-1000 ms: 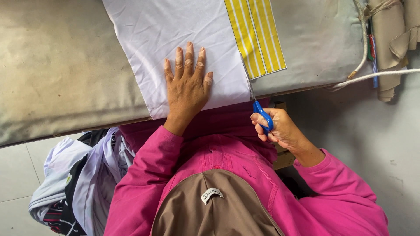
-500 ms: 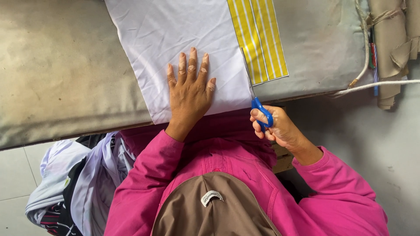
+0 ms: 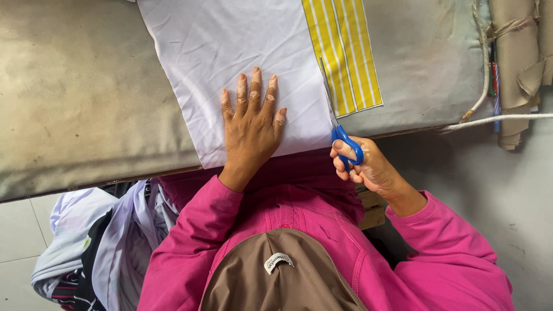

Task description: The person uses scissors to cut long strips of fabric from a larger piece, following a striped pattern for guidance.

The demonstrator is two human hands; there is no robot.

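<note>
i am at a padded work table (image 3: 86, 103) covered in worn grey-tan cloth that fills the upper part of the frame, its near edge running slightly uphill from left to right. below it on the right is bare grey floor (image 3: 507, 190); at lower left a heap of pale clothes (image 3: 98, 242) lies on light tiles. a white cord (image 3: 495, 119) and rolled tan fabric (image 3: 515, 63) sit at the upper right.

the white cloth (image 3: 230, 46) lies flat on the table, its long side running from the top of the frame down to the table's edge, with a yellow striped strip (image 3: 345, 52) along its right side. my left hand (image 3: 250, 124) presses flat on the white cloth, fingers spread and pointing up the frame. my right hand (image 3: 368, 167) is closed around the blue handles of the scissors (image 3: 340, 126), at the table's edge; the blades point up and slightly left, lying along the seam between white and yellow. i cannot tell how far the blades are parted.
</note>
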